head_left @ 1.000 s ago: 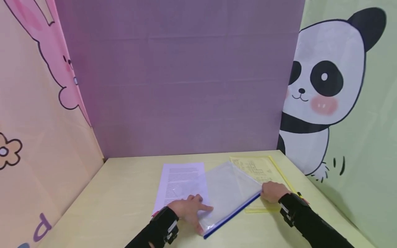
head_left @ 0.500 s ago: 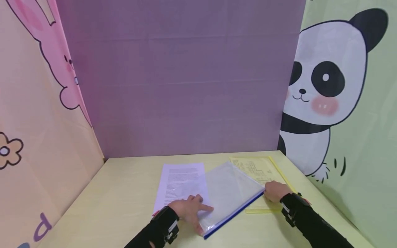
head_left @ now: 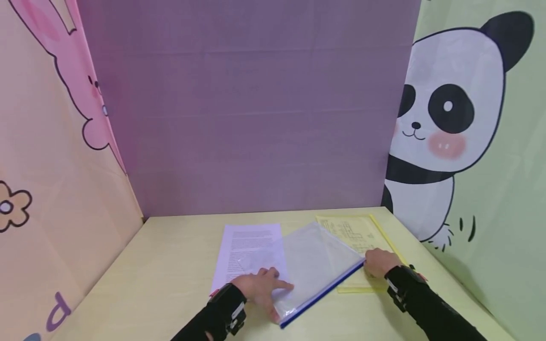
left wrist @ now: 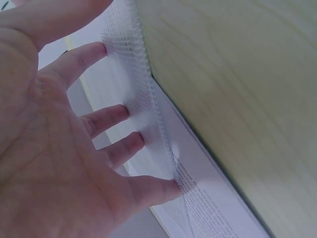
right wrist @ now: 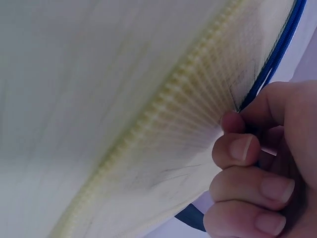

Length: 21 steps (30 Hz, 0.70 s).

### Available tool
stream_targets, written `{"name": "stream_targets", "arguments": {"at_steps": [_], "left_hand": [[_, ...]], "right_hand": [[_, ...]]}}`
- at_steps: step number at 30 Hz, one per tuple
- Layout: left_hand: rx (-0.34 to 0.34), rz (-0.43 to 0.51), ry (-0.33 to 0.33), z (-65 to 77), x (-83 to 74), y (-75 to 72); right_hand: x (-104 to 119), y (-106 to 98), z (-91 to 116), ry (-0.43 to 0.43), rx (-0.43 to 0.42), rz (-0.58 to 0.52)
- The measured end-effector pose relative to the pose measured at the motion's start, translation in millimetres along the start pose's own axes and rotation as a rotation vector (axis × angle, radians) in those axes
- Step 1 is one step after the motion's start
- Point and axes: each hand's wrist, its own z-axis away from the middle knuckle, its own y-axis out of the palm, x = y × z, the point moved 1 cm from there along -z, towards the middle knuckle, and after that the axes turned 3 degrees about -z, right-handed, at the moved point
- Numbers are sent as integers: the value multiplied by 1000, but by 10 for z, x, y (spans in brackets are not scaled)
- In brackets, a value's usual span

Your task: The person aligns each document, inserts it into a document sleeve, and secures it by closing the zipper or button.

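A clear mesh zip folder (head_left: pixel 317 263) with a blue zipper edge (head_left: pixel 322 294) lies slanted on the table, overlapping a printed sheet of paper (head_left: pixel 251 246) on its left. My left hand (head_left: pixel 260 290) rests on the folder's left part with its fingers spread; in the left wrist view the fingertips (left wrist: pixel 136 141) touch the mesh. My right hand (head_left: pixel 379 263) pinches the right end of the blue zipper edge between thumb and index finger, the other fingers curled, as the right wrist view shows. Whether a zipper pull is between those fingertips is hidden.
A yellow-edged folder (head_left: pixel 354 232) with line drawings lies at the right, partly under the clear folder and my right hand. The pale wooden table (head_left: pixel 179 265) meets a purple backdrop (head_left: pixel 256 118). A panda-printed wall (head_left: pixel 452 142) stands on the right.
My right hand has shifted slightly to the right, and the folder's right corner with it. The left hand stays in place. In the last half second almost nothing moved.
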Motion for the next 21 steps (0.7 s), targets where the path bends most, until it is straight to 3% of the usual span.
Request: {"name": "stream_targets", "arguments": {"at_steps": [9,21], "left_hand": [[-2,-5,1,-1,9,5],[-6,-1,17,-13,-2,7]], "right_hand": [[-85,0,19,88,0,21],[-213,-42,48,36,-91,44]]}}
